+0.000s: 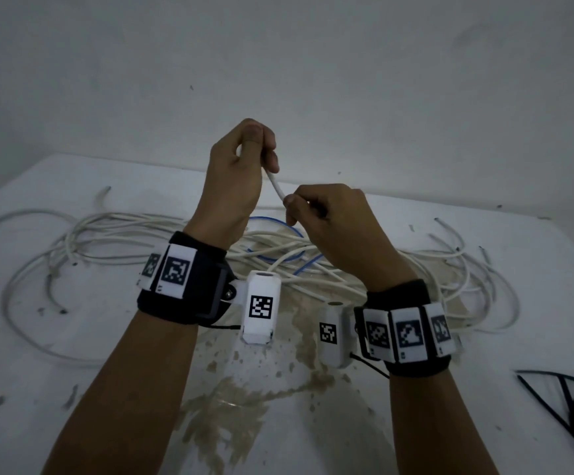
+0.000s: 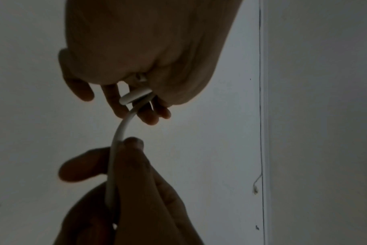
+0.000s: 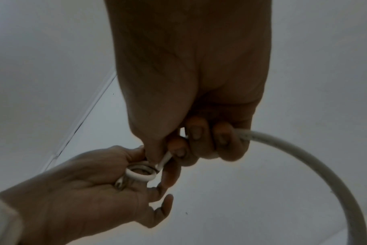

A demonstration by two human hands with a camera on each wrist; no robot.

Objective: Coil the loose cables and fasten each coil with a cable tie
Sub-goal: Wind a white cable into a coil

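Note:
Both hands are raised above the table, holding one white cable [image 1: 275,185]. My left hand [image 1: 258,152] is the higher one and grips a small loop [image 3: 140,172] at the cable's end, with fingers curled round it. My right hand [image 1: 295,207] pinches the same cable a short way down between thumb and forefinger. In the right wrist view the cable [image 3: 304,157] runs on through the right hand's curled fingers [image 3: 199,140] and arcs away to the right. A tangled pile of white cables [image 1: 141,234] with one blue cable [image 1: 271,219] lies on the table beneath the hands.
The white table [image 1: 415,423] has a brown worn patch [image 1: 230,406] in the middle near me. Several black cable ties [image 1: 573,399] lie at the right front edge. A pale wall [image 1: 313,63] stands right behind the table.

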